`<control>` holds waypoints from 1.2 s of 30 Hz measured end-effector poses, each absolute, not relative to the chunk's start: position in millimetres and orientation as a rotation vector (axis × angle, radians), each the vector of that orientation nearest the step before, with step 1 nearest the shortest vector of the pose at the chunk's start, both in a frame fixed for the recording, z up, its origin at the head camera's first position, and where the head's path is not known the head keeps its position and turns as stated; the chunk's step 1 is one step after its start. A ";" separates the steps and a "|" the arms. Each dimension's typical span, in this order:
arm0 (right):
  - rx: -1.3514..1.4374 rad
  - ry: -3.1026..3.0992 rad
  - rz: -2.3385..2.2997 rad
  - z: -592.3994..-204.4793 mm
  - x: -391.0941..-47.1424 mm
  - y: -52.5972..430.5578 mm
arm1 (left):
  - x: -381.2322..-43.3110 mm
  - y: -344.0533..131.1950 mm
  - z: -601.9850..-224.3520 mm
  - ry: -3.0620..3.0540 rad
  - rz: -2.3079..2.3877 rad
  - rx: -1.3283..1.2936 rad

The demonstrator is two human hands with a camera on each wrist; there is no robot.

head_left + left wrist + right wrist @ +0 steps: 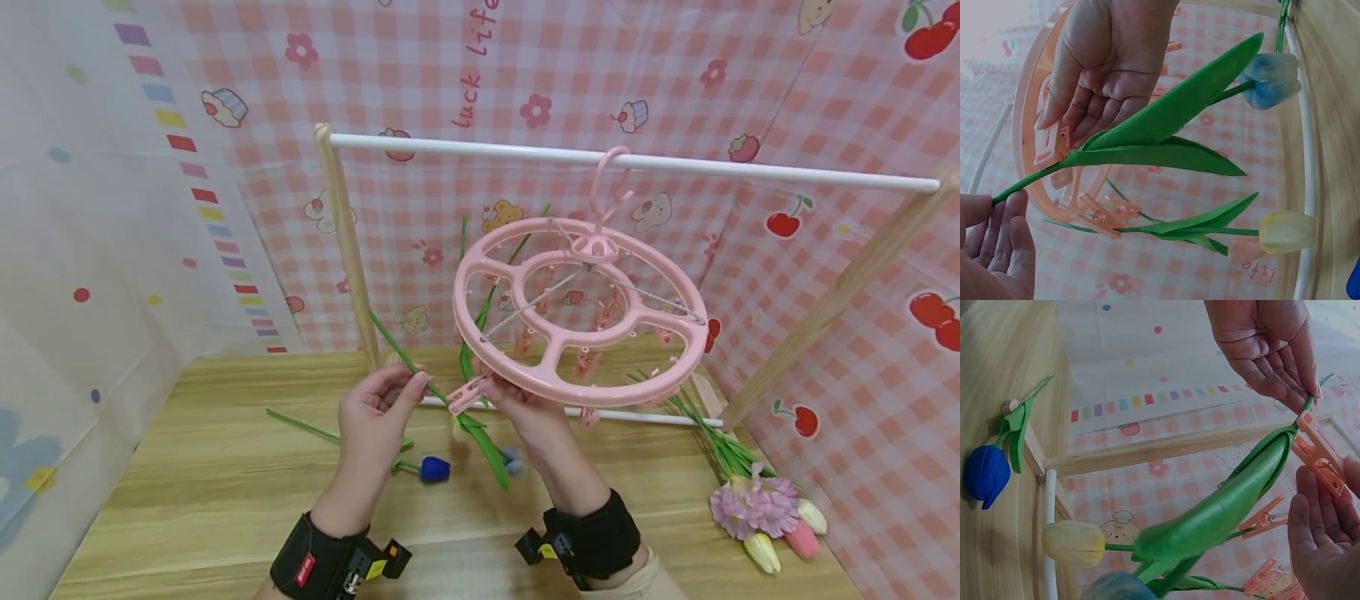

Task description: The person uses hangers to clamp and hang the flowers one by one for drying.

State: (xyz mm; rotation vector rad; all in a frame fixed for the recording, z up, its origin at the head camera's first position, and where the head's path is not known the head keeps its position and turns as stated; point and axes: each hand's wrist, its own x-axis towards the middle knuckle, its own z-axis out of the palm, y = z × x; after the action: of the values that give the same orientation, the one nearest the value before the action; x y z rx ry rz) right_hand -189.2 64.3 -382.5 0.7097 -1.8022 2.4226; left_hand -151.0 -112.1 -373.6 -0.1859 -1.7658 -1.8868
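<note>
My left hand [378, 421] pinches the green stem [396, 342] of an artificial tulip whose pale blue-and-white bloom [1270, 81] hangs downward. A pink clothespin [467, 394] is squeezed between thumb and fingers of my right hand [536, 425]. Its tip lies right at the stem, just by the base of the leaves [1160, 103]. The clothespin belongs to a round pink drying hanger [577, 390]. Behind, a pale yellow tulip [1286, 232] hangs head down, with another pink clothespin [1100, 215] on its stem.
The hanger hooks over a white rod [465, 147] between wooden posts [348, 250]. A dark blue tulip [435, 469] lies on the wooden table [225, 500]. At the right lies a bunch of flowers [753, 508] with pink, yellow and white blooms.
</note>
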 end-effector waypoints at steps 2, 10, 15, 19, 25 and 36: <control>0.684 -1.817 2.420 -383.1 -188.9 65.0 | -150.9 -111.8 -373.3 -1.764 -1.885 -0.185; 0.622 -1.825 2.447 -384.9 -188.1 65.5 | -149.5 -111.0 -370.7 -1.764 -1.877 -0.188; 0.688 -1.801 2.433 -385.1 -188.7 65.4 | -149.2 -111.3 -370.5 -1.754 -1.898 -0.177; 0.735 -1.800 2.430 -384.9 -189.1 66.4 | -149.2 -111.0 -370.5 -1.767 -1.907 -0.169; 0.760 -1.840 2.451 -383.7 -188.9 67.4 | -149.9 -110.5 -370.9 -1.743 -1.921 -0.164; 0.726 -1.812 2.518 -386.9 -183.7 66.3 | -151.2 -110.9 -376.7 -1.722 -1.977 -0.150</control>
State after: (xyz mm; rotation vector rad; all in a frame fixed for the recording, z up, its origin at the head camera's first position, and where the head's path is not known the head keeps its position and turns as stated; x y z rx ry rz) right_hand -183.7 66.3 -386.9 0.7264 -1.8120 2.5179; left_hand -151.2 -110.9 -376.7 -0.1501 -1.7221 -1.9774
